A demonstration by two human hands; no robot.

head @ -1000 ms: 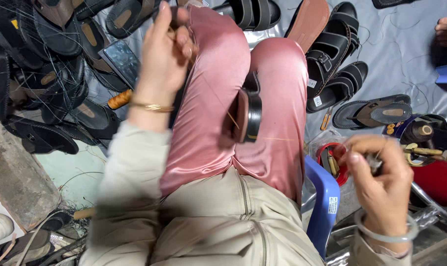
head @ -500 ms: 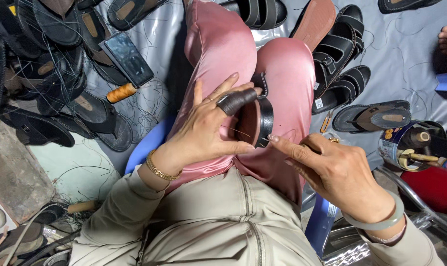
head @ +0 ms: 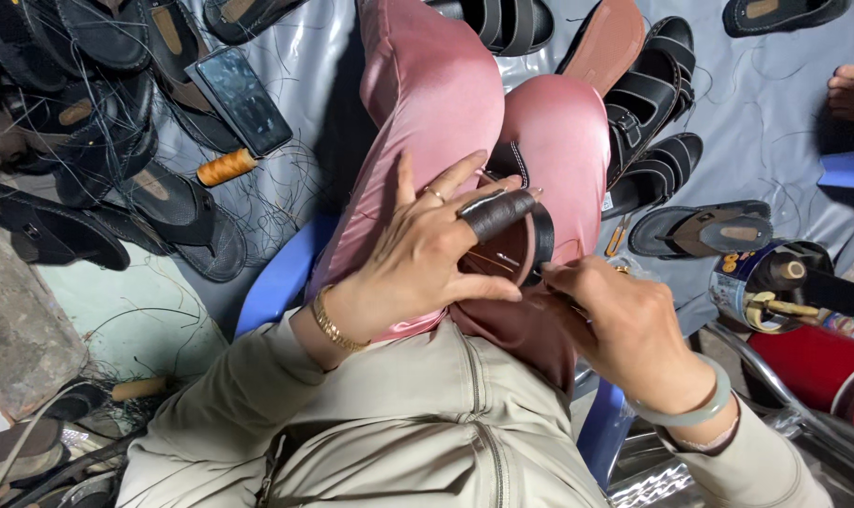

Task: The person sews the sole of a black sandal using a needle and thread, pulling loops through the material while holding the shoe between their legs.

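Sandal (head: 526, 246) lies on edge in the lap between the pink-trousered thighs, propped so its rim faces up.

Left hand (head: 417, 259) clasps it from 9 o'clock, one finger sheathed in a dark guard.

Right hand (head: 624, 320), at 4 o'clock, is pinched narrow on something too small to identify.

Count: one orange thread spool (head: 225, 166), one phone (head: 240, 99), at least four loose sandals at 2 o'clock.

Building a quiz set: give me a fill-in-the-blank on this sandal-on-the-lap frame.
1. The left hand steadies a brown-soled black-strapped sandal on the person's ____.
2. A dark leather guard covers one ____ of that hand.
3. The orange thread spool lies beside a black ____.
4. The right hand wears a pale green ____.

Missing: lap; finger; phone; bangle
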